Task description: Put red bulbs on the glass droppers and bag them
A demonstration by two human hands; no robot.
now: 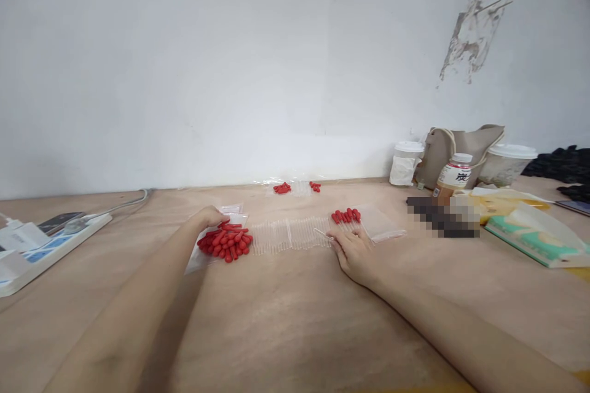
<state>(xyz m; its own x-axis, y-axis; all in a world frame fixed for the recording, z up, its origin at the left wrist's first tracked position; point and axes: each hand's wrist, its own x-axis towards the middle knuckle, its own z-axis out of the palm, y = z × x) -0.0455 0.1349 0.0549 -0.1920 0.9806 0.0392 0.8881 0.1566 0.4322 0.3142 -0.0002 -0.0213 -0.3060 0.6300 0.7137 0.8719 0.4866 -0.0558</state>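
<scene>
My left hand [210,217] is at the back of a pile of red rubber dropper bulbs [225,243], its fingers pinched on one bulb at the pile's edge; the fingertips are partly hidden. A thin clear glass tube [321,233] sticks out to the left from the closed fingers of my right hand [357,253]. Between the hands, a row of clear glass tubes [281,236] lies side by side on the table. Just behind my right hand, several red bulbs [345,215] lie at the row's right end, apparently fitted on tubes.
Clear plastic bags [385,224] lie beside the row. By the wall sits a packet of red-bulbed droppers [299,187]. A power strip [59,252] is at left. A lidded cup [406,163], drink bottle [454,178], bag [436,156] and tissue pack [534,236] stand at right.
</scene>
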